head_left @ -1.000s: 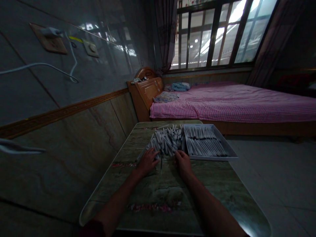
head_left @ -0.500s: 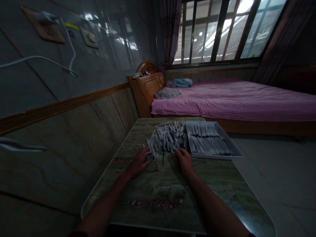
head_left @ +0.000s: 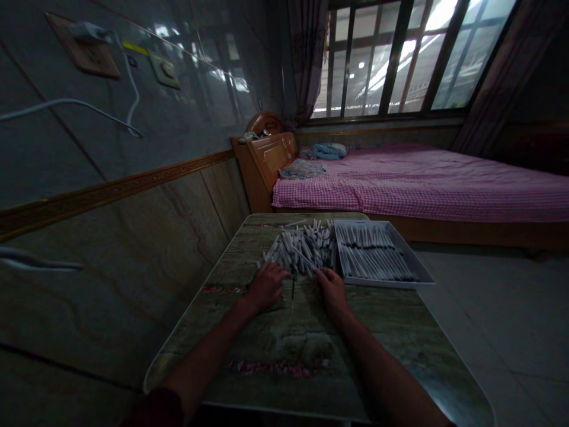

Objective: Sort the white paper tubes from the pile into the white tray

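Bed (head_left: 422,184) stood beyond tabletop (head_left: 284,350). White tray (head_left: 391,283) of aligned tubes (head_left: 371,255) sat right of loose white tube pile (head_left: 300,252). Left hand (head_left: 267,287) and right hand (head_left: 331,292) lay half-open, touching pile's near edge, no grip seen.

A bed (head_left: 422,190) with a pink gingham sheet (head_left: 400,198) and a carved wooden headboard (head_left: 271,157) lies at two o'clock, below a barred window (head_left: 391,59) and dark curtain (head_left: 306,53) at one o'clock. At ten o'clock, a white cable (head_left: 131,83) runs from a wall socket (head_left: 84,44) across glossy wall tiles (head_left: 186,77).
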The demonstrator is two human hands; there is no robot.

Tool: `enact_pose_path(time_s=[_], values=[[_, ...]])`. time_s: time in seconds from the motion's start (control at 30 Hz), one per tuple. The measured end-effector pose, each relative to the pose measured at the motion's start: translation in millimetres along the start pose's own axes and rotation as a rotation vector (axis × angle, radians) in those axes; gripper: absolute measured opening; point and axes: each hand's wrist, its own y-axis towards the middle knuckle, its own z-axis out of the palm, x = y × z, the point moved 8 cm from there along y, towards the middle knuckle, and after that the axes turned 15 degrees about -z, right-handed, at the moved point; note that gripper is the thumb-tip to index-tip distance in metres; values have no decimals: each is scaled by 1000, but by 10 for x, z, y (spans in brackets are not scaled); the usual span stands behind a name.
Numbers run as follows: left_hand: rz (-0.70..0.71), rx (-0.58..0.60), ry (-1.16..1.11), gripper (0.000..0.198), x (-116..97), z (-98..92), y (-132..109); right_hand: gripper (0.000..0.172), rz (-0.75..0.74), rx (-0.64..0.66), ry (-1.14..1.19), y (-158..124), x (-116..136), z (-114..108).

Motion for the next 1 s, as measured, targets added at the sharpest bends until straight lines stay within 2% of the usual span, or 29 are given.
enact_pose_path(time_s=[0.17, 0.33, 0.47, 0.67, 0.73, 0.8, 0.9, 1.0], values=[[-32, 5, 20, 40, -29, 73, 18, 43, -6, 7, 22, -5, 8, 16], [27, -62, -21, 30, -122, 81, -3, 44, 7, 17, 0, -18, 14, 24], [58, -130, -130, 27, -161, 58, -28, 44, -4, 23, -3, -18, 11, 24], [-5, -203, -401, 20, -35, 22, -70, 43, -10, 44, -14, -18, -3, 26], [-84, -210, -538, 14, 27, 13, -52, 42, -7, 46, -16, -20, -9, 25], [-241, -239, -755, 10, 148, 26, -25, 40, -17, 53, -20, -25, -6, 27], [-505, -301, -1255, 19, 379, 149, -15, 37, -40, 80, -33, -45, 6, 48], [-604, -332, -1726, 26, 529, 283, 12, 35, -57, 105, -73, -76, 26, 71]])
